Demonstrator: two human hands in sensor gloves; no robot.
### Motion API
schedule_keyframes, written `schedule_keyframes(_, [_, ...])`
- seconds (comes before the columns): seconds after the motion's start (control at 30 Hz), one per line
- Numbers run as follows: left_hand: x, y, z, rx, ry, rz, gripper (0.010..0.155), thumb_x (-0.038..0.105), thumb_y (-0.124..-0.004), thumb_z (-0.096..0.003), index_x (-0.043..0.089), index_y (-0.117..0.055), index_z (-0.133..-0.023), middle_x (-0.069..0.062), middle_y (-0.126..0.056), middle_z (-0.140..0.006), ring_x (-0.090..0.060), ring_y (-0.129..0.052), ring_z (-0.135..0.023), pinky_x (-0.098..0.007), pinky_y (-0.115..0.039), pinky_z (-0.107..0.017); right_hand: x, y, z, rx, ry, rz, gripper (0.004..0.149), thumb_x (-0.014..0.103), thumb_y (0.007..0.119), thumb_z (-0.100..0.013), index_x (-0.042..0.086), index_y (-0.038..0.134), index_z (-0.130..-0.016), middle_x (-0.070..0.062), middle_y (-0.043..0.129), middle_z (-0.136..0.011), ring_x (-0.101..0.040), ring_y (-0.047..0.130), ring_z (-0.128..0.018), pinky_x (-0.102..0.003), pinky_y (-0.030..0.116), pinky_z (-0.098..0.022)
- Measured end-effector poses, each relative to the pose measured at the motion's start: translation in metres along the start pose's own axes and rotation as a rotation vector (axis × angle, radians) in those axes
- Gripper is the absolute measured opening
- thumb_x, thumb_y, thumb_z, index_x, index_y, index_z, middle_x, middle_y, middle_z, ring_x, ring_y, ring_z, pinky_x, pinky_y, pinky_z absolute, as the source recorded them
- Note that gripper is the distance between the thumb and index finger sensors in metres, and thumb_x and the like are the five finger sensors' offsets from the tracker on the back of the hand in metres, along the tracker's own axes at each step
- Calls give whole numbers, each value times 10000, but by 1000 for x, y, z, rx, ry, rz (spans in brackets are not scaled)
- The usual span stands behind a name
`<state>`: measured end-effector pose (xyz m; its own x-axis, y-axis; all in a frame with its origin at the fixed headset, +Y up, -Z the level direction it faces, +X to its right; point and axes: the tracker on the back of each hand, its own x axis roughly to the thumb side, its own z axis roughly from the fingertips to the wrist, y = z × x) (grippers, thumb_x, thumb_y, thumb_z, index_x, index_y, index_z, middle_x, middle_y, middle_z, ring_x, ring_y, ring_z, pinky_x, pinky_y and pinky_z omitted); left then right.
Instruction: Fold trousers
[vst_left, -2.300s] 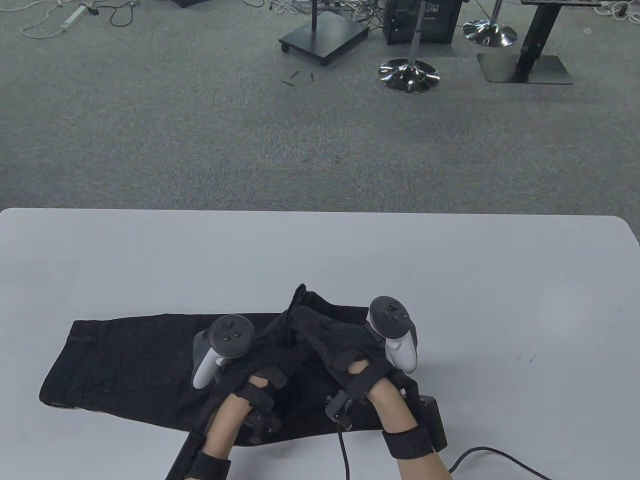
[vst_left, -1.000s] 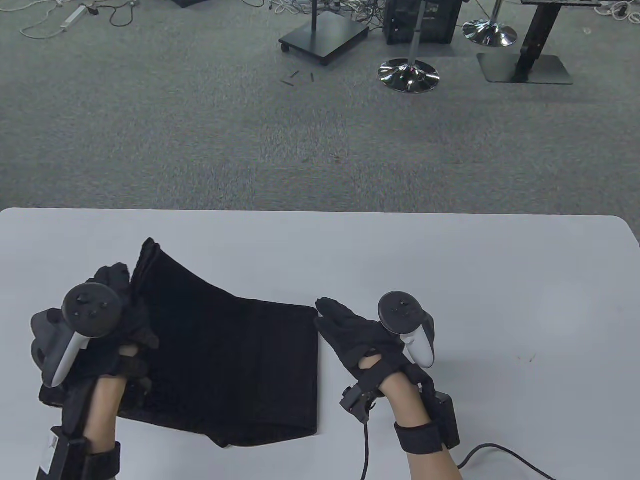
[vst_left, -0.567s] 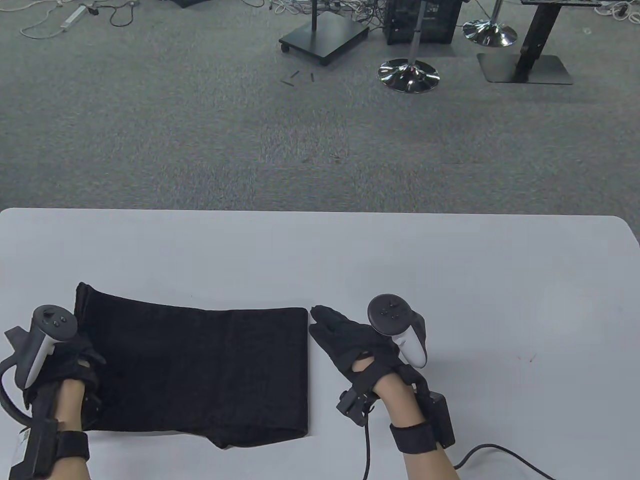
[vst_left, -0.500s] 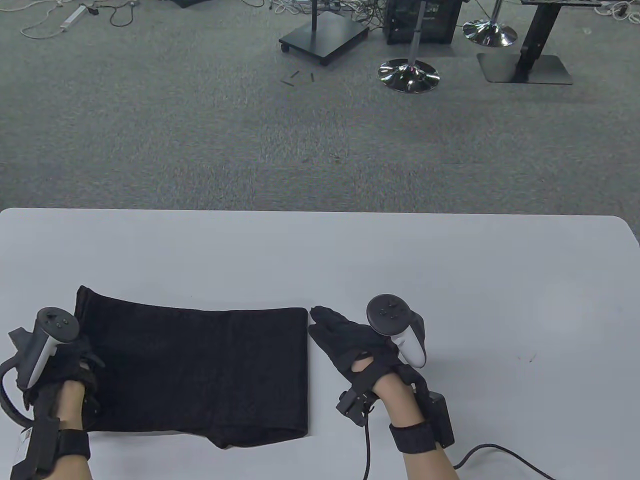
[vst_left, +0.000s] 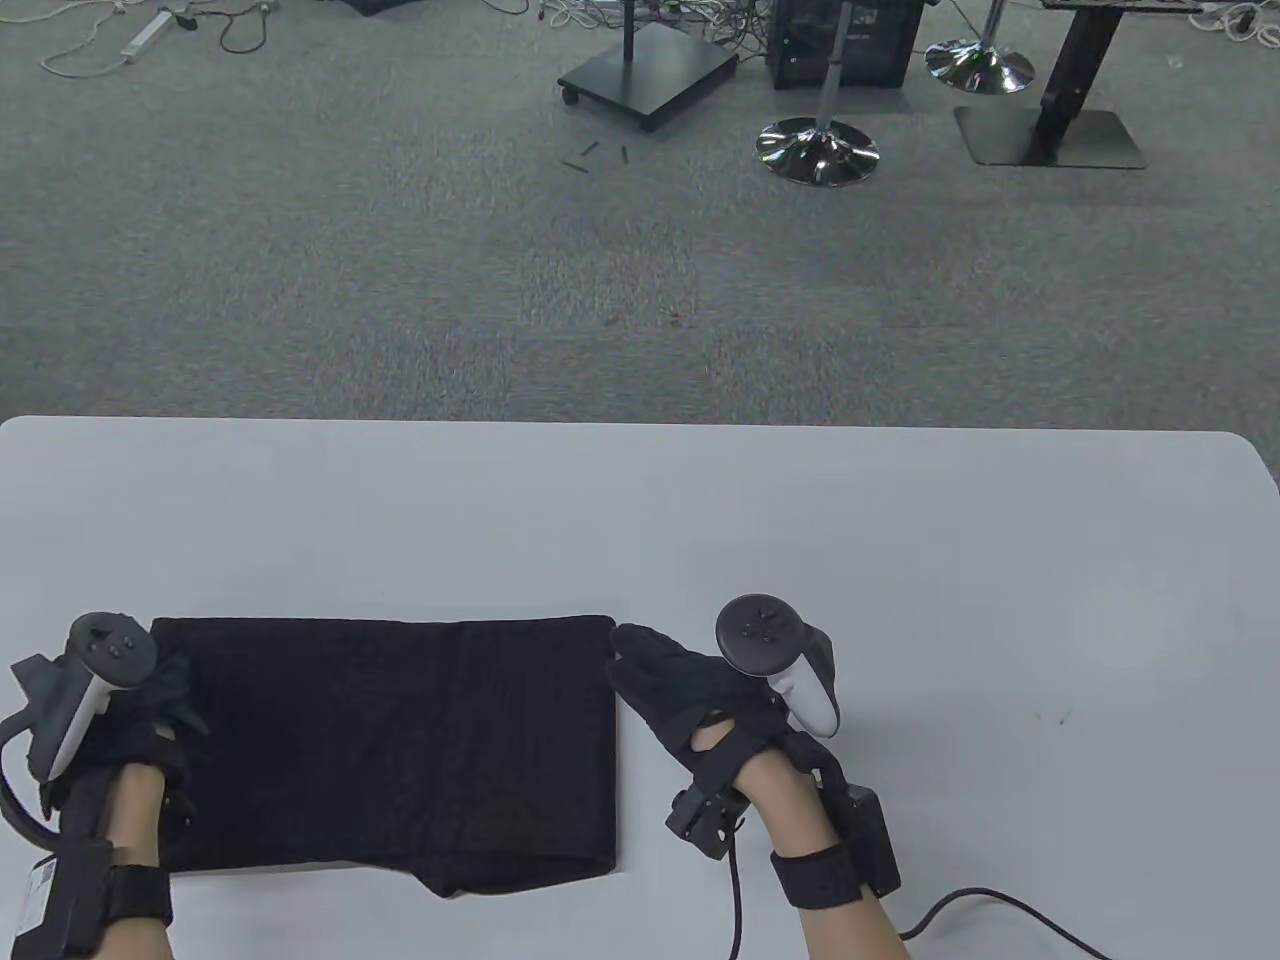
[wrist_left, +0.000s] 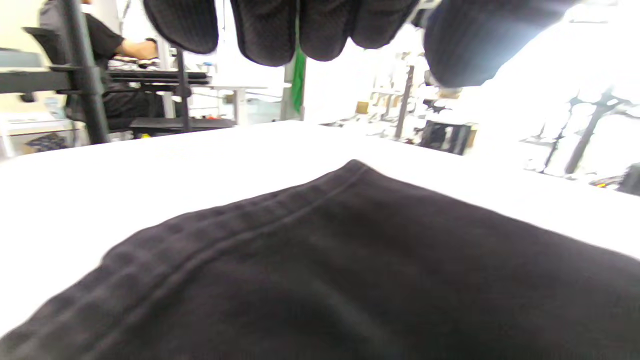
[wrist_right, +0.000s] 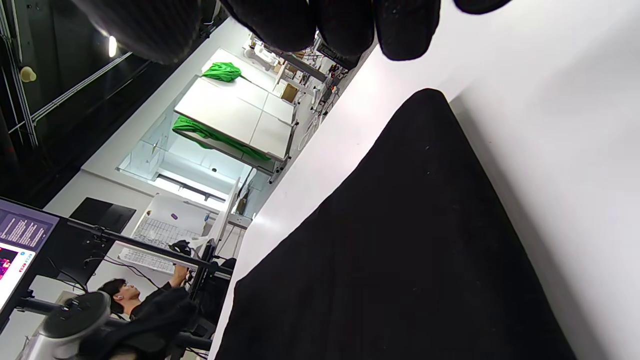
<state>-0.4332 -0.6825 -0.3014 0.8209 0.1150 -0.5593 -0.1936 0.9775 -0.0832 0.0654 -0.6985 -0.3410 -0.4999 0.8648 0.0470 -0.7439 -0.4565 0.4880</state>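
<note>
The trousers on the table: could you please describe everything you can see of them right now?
The trousers are black, of a soft, matte woven-looking cloth, folded into a flat, roughly square stack on the near left part of the white table. A stitched seam runs along one edge in the left wrist view. A small rounded flap sticks out from the near edge. The left hand is at the left edge, the right hand just beside the right edge; whether either touches the cloth is unclear.

Left hand (vst_left: 150, 715) low at the near left, palm down, forearm running up from the bottom edge; fingertips (wrist_left: 265, 35) hanging free, gripping nothing. Right hand (vst_left: 690, 690) flat and palm down, fingers (vst_left: 640, 650) together, stretched forward and leftward; fingertips (wrist_right: 350, 25) likewise clear of any hold.
</note>
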Motion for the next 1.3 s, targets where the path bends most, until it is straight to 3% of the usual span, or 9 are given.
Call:
schedule_keyframes(0.17, [45, 12, 18, 20, -156, 88, 763, 626, -702, -543, 338, -375, -1169, 63, -419, -1220, -318, -508, -1190, -607, -529, -809, -1, 3, -1, 2, 6, 13, 661, 563, 640, -519, 192, 503, -1048, -136, 475, -1127, -455, 535, -1023, -671, 450, -714])
schedule_keyframes(0.3, [81, 8, 31, -33, -296, 243, 764, 636, -692, -549, 334, -372, -1173, 55, -417, -1223, -323, -505, -1189, -608, -526, -809, -3, 3, -2, -16, 28, 31, 663, 559, 644, -518, 198, 488, -1052, -126, 449, -1136, -453, 427, -1053, -678, 379, -728])
schedule_keyframes(0.47, [139, -17, 54, -140, -469, 336, 758, 652, -669, -563, 337, -366, -1182, 62, -388, -1233, -325, -473, -1198, -609, -503, -819, -9, 2, -3, -54, 61, 33, 674, 559, 647, -517, 209, 452, -1059, -112, 395, -1149, -446, 342, -1069, -680, 327, -736])
schedule_keyframes(0.67, [185, -53, 78, -254, -576, 349, 750, 669, -640, -579, 353, -341, -1190, 80, -326, -1247, -318, -421, -1214, -608, -477, -831, -15, 2, -5, -80, 103, 47, 680, 562, 647, -516, 217, 436, -1062, -108, 365, -1154, -439, 333, -1075, -678, 319, -739])
schedule_keyframes(0.87, [195, -76, 85, -301, -598, 388, 742, 673, -633, -585, 365, -338, -1192, 99, -297, -1252, -318, -392, -1218, -612, -458, -834, -18, 3, -5, -106, 129, 61, 684, 565, 649, -514, 221, 429, -1062, -110, 346, -1154, -440, 343, -1074, -674, 335, -740])
schedule_keyframes(1.13, [179, -73, 81, -248, -600, 436, 710, 650, -652, -581, 390, -384, -1184, 139, -300, -1249, -320, -370, -1216, -618, -446, -829, -30, 11, -12, -130, 199, 95, 686, 558, 663, -510, 203, 445, -1055, -130, 419, -1135, -450, 460, -1037, -654, 420, -731])
schedule_keyframes(1.3, [167, -67, 78, -218, -587, 499, 712, 647, -659, -576, 382, -393, -1181, 124, -315, -1246, -323, -382, -1211, -619, -447, -827, -29, 30, -16, -126, 209, 188, 663, 544, 680, -508, 221, 480, -1051, -130, 492, -1115, -444, 547, -1004, -631, 503, -710])
